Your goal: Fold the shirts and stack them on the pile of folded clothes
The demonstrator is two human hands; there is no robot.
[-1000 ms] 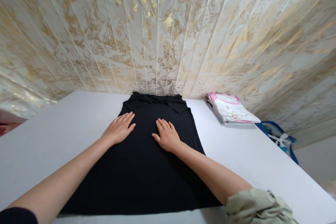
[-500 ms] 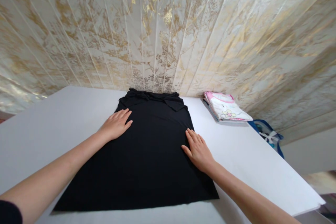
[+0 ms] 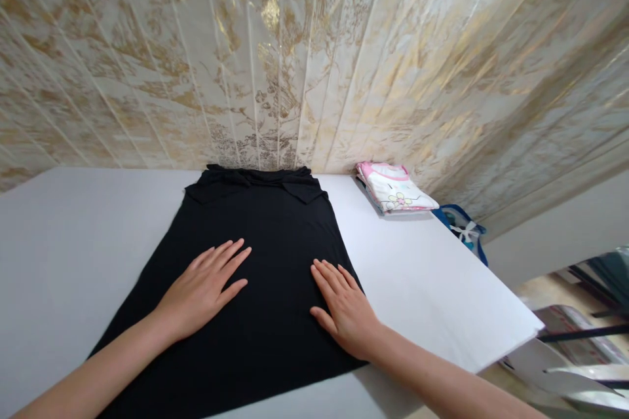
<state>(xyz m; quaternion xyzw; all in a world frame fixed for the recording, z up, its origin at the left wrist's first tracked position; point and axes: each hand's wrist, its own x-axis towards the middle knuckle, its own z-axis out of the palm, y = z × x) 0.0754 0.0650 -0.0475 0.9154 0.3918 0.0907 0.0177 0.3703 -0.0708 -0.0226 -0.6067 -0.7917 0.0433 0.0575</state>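
Observation:
A black garment (image 3: 260, 222), perhaps a shirt, lies spread flat on the white table (image 3: 422, 275). Its far end is folded over, with loose cloth bunched near the curtain. My left hand (image 3: 204, 288) rests palm down on the left-middle of the cloth, fingers stretched out and slightly spread. On the right part of the same garment my right hand (image 3: 344, 308) lies flat, thumb held apart from the fingers. Neither hand grips anything. The garment's near left corner runs out of view at the bottom.
A folded stack of clothes (image 3: 396, 188), topped by a white and pink piece with a flower print, sits at the table's far right. Beyond the edge is a blue-trimmed bag (image 3: 462, 229). A white and gold curtain (image 3: 275, 65) hangs along the back.
Both hands have slid nearer over the black garment, the left one further inward from its side edge. The view has swung to the right, showing more of the floor there.

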